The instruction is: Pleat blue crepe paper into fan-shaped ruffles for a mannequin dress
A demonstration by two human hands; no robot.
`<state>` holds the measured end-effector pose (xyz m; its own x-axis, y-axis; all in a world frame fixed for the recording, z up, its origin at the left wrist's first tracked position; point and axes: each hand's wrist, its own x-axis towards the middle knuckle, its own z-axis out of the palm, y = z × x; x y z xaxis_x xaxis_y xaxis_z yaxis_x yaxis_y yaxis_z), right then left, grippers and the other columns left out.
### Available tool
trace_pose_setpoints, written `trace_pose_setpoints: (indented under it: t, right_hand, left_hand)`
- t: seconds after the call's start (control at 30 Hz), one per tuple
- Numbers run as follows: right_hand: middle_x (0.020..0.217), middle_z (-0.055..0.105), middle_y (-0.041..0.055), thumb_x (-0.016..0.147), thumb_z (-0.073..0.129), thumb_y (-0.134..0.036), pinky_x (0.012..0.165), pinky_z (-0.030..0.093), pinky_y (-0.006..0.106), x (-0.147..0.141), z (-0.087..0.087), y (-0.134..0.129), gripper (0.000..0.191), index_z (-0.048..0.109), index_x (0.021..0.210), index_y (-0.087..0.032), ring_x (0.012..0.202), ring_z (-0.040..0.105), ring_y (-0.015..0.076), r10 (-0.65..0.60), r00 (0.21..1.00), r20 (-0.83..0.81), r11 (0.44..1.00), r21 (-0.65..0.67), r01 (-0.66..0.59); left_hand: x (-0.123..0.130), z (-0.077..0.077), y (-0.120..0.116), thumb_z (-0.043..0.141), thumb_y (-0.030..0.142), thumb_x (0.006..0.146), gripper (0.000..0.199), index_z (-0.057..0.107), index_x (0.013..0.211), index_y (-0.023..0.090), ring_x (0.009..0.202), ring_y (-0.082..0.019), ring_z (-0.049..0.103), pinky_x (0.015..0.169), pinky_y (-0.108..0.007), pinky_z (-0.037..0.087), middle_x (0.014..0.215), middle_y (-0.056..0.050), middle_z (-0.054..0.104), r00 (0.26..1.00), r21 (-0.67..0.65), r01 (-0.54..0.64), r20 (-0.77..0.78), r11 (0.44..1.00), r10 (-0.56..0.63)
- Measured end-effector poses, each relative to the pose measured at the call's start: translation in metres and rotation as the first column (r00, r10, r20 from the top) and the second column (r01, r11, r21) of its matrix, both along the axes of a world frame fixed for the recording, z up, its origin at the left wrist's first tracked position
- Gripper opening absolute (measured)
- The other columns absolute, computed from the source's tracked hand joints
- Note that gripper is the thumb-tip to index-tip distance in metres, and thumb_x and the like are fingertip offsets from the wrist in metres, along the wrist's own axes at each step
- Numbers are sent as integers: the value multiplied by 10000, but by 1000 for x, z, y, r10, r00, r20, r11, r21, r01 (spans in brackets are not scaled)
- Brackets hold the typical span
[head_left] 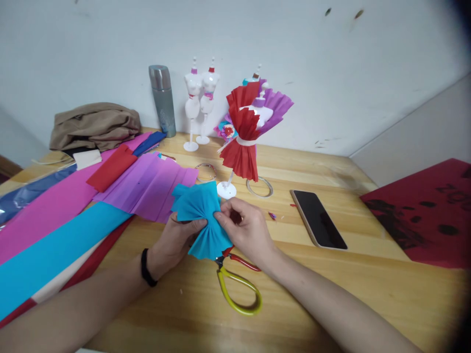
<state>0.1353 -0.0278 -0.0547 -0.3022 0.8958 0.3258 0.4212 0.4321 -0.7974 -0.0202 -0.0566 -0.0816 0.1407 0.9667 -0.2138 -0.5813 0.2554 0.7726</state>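
Observation:
A piece of blue crepe paper [200, 203], gathered into pleats at its middle, fans out between my hands above the table. My left hand [180, 233] pinches the gathered middle, thumb on top. At the paper's right edge, my right hand [245, 225] is closed with thumb and fingertips on it. Below the paper lie scissors [240, 294] with one yellow and one red handle loop; their blades are hidden. Just beyond my hands stands a white mini mannequin [262, 113] dressed in red and purple pleated paper, tied with a pale band at the waist.
Crepe paper strips [69, 245] in several colours cover the left side. A phone [319, 219] lies at right, near a red box [427, 215]. A flask [162, 100], brown cloth [95, 123] and more mannequins [192, 93] stand along the wall. Wire rings [270, 189] lie behind my hands.

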Motion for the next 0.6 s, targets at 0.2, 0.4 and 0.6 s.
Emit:
trace_pose_setpoints:
  t: [0.2, 0.4, 0.6]
  right_hand:
    - [593, 533, -20, 820, 564, -222, 530, 361, 244, 1, 2, -1, 185, 548, 637, -192, 541, 478, 109, 36, 999, 12, 999, 15, -36]
    - [635, 548, 2, 810, 580, -221, 555, 387, 258, -1, 4, -2, 175, 599, 638, -194, 603, 506, 131, 51, 997, -52, 999, -8, -51]
    - [609, 514, -10, 793, 600, -239, 521, 377, 250, -3, 0, -2, 153, 625, 651, -188, 557, 471, 117, 53, 986, -157, 994, -88, -68]
  left_hand:
    - [-1, -1, 0, 817, 238, 652, 276, 708, 888, 144, 900, -284, 693, 860, -461, 537, 885, -71, 746, 1000, 21, -3, 10, 1000, 3]
    - [-1, -1, 0, 819, 240, 651, 278, 701, 885, 149, 887, -270, 688, 844, -440, 536, 881, -65, 738, 1000, 38, 7, -7, 999, -7]
    - [-1, -2, 2, 836, 260, 626, 292, 702, 862, 153, 839, -239, 685, 819, -404, 534, 869, -57, 737, 1000, 65, 3, -3, 998, -3]
